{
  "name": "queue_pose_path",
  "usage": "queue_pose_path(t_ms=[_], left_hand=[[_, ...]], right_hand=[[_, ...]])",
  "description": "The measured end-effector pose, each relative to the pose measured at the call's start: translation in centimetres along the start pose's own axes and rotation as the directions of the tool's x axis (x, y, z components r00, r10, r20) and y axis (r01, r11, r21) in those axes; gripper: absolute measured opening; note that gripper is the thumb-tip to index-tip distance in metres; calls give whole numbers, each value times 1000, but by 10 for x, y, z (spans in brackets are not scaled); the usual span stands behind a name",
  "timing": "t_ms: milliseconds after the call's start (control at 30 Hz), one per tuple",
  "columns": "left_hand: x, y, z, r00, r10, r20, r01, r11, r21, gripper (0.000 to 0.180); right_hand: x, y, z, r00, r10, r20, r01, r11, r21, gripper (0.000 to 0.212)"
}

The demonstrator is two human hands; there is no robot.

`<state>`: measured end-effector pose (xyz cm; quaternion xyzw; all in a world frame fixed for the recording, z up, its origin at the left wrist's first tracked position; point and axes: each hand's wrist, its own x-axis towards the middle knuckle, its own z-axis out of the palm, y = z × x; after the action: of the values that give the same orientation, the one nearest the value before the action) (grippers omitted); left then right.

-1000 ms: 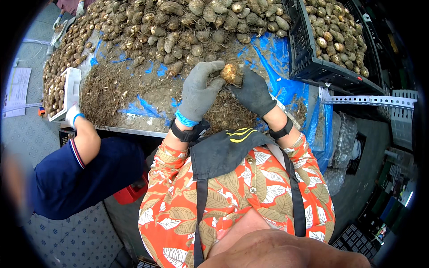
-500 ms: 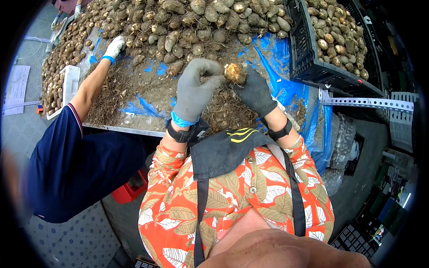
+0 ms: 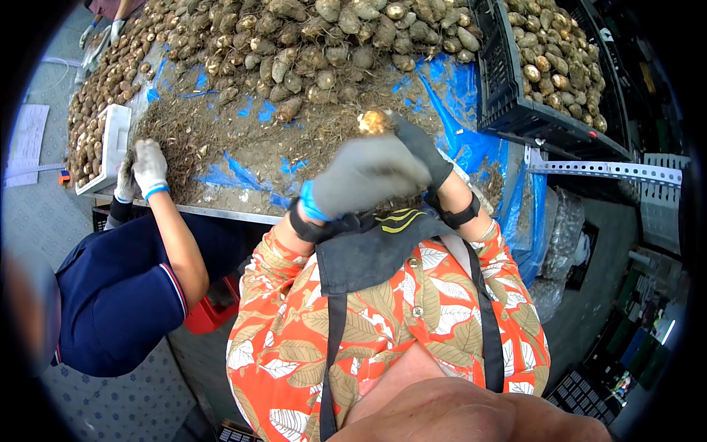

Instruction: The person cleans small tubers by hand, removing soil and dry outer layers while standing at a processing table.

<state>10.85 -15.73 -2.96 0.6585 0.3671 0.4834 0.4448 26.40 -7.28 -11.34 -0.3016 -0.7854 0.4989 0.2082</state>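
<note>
My right hand [image 3: 421, 151], in a dark grey glove, grips a small taro corm [image 3: 374, 122] over the near part of the table. Its pale, cut-looking end faces up. Just below the corm my left hand [image 3: 362, 177], gloved in lighter grey, crosses toward my right hand; its fingers are smeared by motion. Whether they hold anything does not show. Beyond both hands rises a large heap of hairy brown taro corms [image 3: 317, 44]. Root fibres and soil [image 3: 221, 132] cover much of the blue sheet [image 3: 460, 132] on the table.
A black crate [image 3: 515, 110] full of taro stands at the right, above a perforated metal bar [image 3: 604, 170]. At my left, a co-worker's gloved hands [image 3: 147, 166] are close to a white tray [image 3: 115, 144]. Another person's gloved hands [image 3: 116, 31] show at the far left.
My left hand has swung down and right, below the corm. The corm has shifted slightly left, with a paler end showing. The co-worker's hand has drawn back from the heap toward the white tray.
</note>
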Motion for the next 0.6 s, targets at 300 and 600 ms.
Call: queue_pose_path(t_ms=[300,600], left_hand=[[-1,-2,-40,932,-301,200,352,880,-320,50],[-1,-20,-2,924,-341,-175,251,883,-397,22]], right_hand=[[-13,-35,-4,927,-67,369,-287,505,814,62],[-8,-42,0,937,-78,339,-124,835,537,46]])
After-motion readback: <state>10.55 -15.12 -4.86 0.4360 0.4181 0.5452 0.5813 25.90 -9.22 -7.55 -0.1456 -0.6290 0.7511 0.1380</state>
